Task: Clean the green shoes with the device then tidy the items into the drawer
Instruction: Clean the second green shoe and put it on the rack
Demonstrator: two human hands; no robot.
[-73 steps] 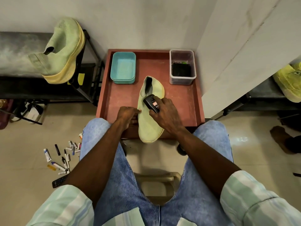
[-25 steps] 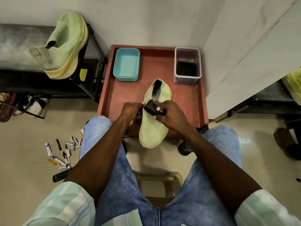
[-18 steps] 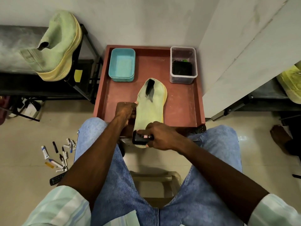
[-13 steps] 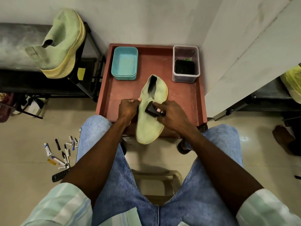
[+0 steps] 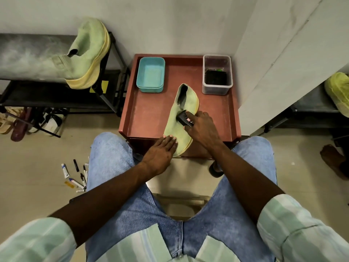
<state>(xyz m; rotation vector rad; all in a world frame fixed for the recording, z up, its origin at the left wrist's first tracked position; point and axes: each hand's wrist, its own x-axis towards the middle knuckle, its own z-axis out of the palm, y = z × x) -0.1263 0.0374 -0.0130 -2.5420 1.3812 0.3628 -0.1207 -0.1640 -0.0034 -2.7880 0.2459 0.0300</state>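
While under hand (image 5: 160, 150), shoe (image 5: 177, 125) lengthwise (toe nearest).

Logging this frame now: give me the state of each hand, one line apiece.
Left hand: open, fingers straight, pressing flat on the toe of the green shoe.
Right hand: closed around the black device, holding it against the shoe.

Grey plaster wall (image 5: 170, 19) behind, a pale panel (image 5: 283, 59) slanting at right, a beige tiled floor (image 5: 28, 176), a black metal rack (image 5: 105, 87) at left and a stool (image 5: 181, 203) below, evenly lit.
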